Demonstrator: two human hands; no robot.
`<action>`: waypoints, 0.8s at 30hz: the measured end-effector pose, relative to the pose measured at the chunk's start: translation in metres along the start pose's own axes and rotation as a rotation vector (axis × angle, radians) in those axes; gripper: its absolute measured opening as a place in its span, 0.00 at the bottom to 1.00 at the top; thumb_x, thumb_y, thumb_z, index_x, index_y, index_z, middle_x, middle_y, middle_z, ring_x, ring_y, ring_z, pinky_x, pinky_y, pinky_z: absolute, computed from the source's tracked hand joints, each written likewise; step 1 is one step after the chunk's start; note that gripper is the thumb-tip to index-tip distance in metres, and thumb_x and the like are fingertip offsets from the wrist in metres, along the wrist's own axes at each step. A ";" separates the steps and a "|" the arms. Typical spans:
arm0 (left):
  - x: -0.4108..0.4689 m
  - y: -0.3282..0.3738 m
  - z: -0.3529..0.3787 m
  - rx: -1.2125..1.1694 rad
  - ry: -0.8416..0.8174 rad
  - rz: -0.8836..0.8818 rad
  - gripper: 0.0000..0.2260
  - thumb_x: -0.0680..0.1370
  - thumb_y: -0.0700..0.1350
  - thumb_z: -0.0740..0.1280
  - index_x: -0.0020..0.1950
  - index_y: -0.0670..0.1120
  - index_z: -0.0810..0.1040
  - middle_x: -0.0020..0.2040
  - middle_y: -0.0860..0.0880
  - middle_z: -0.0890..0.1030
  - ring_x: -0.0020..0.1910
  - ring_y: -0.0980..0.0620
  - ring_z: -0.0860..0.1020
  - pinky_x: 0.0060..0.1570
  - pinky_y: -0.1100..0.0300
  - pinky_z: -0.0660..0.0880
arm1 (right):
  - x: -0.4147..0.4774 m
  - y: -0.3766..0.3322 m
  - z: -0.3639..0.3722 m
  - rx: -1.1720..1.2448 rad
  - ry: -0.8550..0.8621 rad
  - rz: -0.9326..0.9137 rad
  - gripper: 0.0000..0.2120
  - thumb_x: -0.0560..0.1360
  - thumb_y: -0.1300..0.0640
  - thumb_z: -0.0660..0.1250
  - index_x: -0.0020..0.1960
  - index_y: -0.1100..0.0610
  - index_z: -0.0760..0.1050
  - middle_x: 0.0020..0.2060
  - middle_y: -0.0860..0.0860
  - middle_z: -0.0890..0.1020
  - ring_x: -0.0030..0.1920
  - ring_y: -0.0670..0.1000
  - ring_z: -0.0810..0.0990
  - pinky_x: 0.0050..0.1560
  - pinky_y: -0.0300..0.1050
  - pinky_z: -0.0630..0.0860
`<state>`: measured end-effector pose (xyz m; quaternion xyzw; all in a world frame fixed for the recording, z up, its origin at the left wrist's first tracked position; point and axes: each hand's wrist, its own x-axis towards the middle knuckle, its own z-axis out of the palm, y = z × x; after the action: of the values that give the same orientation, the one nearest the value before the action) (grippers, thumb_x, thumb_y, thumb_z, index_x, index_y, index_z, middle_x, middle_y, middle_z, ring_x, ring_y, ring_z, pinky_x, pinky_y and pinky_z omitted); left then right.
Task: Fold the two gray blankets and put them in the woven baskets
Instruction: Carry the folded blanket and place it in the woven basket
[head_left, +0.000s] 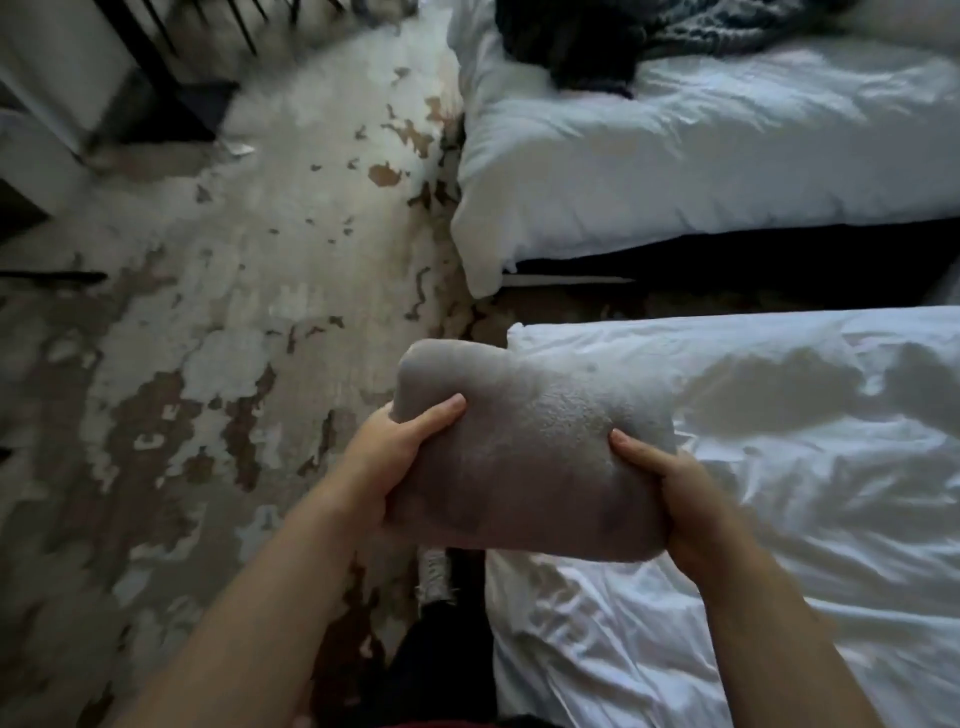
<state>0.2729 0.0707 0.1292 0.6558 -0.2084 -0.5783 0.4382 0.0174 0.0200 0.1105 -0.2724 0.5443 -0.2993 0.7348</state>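
A folded gray fleece blanket (524, 447) forms a thick bundle held in the air over the left edge of the near bed. My left hand (395, 447) grips its left end, thumb on top. My right hand (670, 493) grips its right end, fingers underneath. A darker gray knitted blanket (613, 36) lies crumpled at the top of the far bed. No woven basket is in view.
Two beds with white duvets lie to the right, the near bed (779, 519) and the far bed (701, 156), with a dark gap between them. A worn beige-and-brown patterned rug (234, 338) covers the floor on the left. Dark furniture legs (156, 62) stand at the top left.
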 end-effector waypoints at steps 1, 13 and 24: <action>-0.005 0.011 -0.018 -0.026 0.020 -0.001 0.23 0.63 0.57 0.76 0.52 0.46 0.82 0.45 0.47 0.86 0.44 0.50 0.85 0.34 0.62 0.79 | 0.002 -0.005 0.020 -0.019 -0.031 -0.004 0.23 0.61 0.54 0.74 0.55 0.60 0.81 0.46 0.58 0.86 0.43 0.56 0.86 0.34 0.44 0.81; 0.103 0.132 -0.159 -0.124 -0.068 0.038 0.24 0.66 0.54 0.73 0.57 0.42 0.81 0.50 0.43 0.85 0.48 0.46 0.84 0.35 0.61 0.80 | 0.097 -0.078 0.174 -0.197 -0.076 -0.091 0.25 0.63 0.52 0.75 0.56 0.61 0.80 0.49 0.60 0.85 0.49 0.58 0.85 0.47 0.49 0.79; 0.274 0.225 -0.192 -0.070 -0.193 -0.065 0.27 0.62 0.60 0.75 0.54 0.43 0.83 0.50 0.44 0.85 0.49 0.48 0.84 0.44 0.57 0.77 | 0.223 -0.169 0.246 -0.171 0.045 -0.092 0.26 0.60 0.48 0.75 0.55 0.61 0.80 0.46 0.58 0.86 0.45 0.55 0.86 0.36 0.43 0.79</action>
<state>0.5726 -0.1981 0.1449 0.5877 -0.2081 -0.6595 0.4199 0.2811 -0.2398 0.1552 -0.3519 0.5714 -0.2912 0.6819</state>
